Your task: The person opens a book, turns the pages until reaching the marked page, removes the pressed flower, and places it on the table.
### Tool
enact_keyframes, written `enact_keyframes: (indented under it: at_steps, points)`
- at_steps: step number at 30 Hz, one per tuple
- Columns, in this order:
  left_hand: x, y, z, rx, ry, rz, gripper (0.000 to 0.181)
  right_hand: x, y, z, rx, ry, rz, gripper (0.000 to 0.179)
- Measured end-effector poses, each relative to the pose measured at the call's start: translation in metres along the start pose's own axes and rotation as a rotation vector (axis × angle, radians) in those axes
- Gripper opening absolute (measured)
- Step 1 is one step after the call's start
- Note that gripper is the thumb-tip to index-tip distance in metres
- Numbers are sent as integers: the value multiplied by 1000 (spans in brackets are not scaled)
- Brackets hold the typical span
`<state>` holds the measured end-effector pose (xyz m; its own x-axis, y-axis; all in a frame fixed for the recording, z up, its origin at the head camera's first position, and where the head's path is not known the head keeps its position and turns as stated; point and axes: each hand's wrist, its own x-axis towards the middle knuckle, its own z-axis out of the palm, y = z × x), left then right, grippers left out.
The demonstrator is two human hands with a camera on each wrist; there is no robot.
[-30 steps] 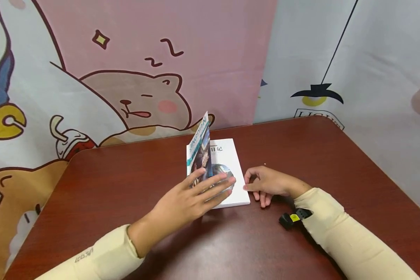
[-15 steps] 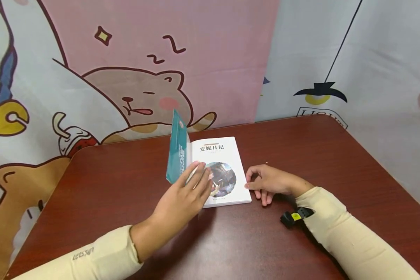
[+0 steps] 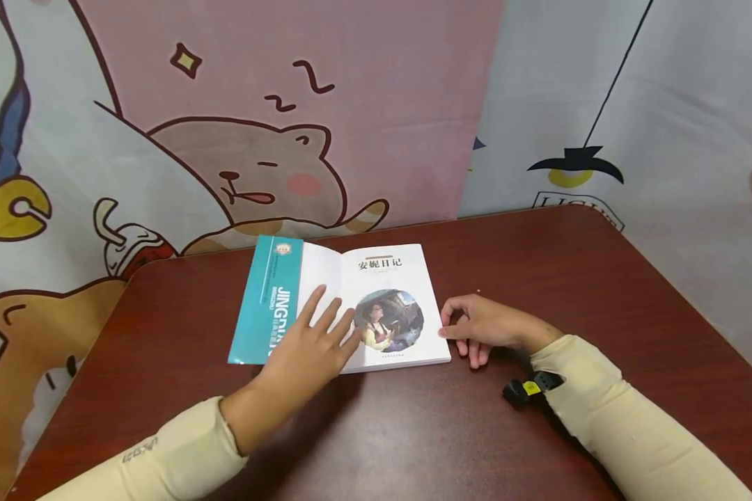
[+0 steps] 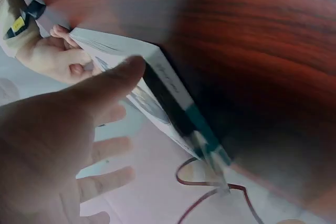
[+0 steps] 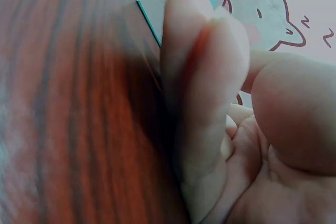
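Note:
A paperback book (image 3: 391, 275) lies open on the table, its white title page showing dark Chinese characters and a round picture. The cover is turned over to the left, and its teal flap (image 3: 266, 299) faces up. My left hand (image 3: 310, 351) is spread, fingers apart, over the lower part of the opened cover. In the left wrist view, the left thumb (image 4: 118, 80) reaches to the book's spine side. At the book's right edge, my right hand (image 3: 485, 323) holds the pages with curled index finger and thumb. The right wrist view shows these fingers (image 5: 210, 72) beside the book's corner.
The table (image 3: 401, 431) is dark reddish wood with rounded far corners. Behind it hangs a cloth backdrop (image 3: 401, 104) with cartoon bears. A black strap with a yellow label (image 3: 530, 387) sits at the right wrist.
The book's cover has swung from upright over to the left and now lies nearly flat. My left hand moved left along with it. The right hand stayed at the right edge.

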<state>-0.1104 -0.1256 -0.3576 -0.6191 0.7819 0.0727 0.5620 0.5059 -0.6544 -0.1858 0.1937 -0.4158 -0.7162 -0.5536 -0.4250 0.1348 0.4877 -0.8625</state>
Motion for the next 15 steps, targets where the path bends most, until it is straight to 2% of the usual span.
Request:
enact_keyframes:
  at_steps: [2,9,15]
  points:
    - [-1,-2,4,-11,-5,-1,51,0,-1,-1,-5,-1,-4,26]
    - [-4,-3,14,-85,38,-10,53,-1,-1,-1,-8,-6,-20,26]
    - [-3,1,13,-216,-17,-58,65,-2,-1,-1,0,-14,-15,25]
